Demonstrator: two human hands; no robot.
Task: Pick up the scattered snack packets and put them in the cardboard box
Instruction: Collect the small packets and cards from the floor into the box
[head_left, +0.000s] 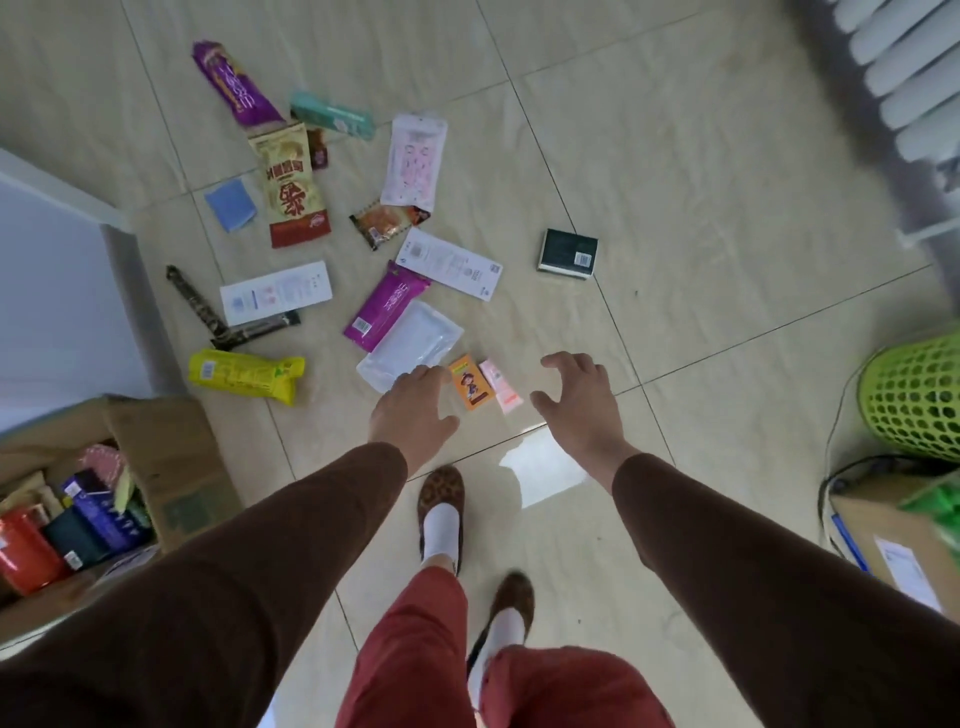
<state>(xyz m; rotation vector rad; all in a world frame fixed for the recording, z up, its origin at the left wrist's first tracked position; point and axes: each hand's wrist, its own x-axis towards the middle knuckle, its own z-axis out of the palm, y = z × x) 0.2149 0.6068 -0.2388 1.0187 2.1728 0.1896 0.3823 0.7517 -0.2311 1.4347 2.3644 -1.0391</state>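
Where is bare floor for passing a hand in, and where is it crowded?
Bare tiles lie right of the dark box, toward the green basket. Crowded: packets overlap from the purple packet down to the yellow packet.

Snack packets (291, 187) lie flat, scattered across the floor tiles; the cardboard box (166, 457) stands open at my left, partly filled.

left hand (413, 410) spread, right hand (576, 400) spread, empty
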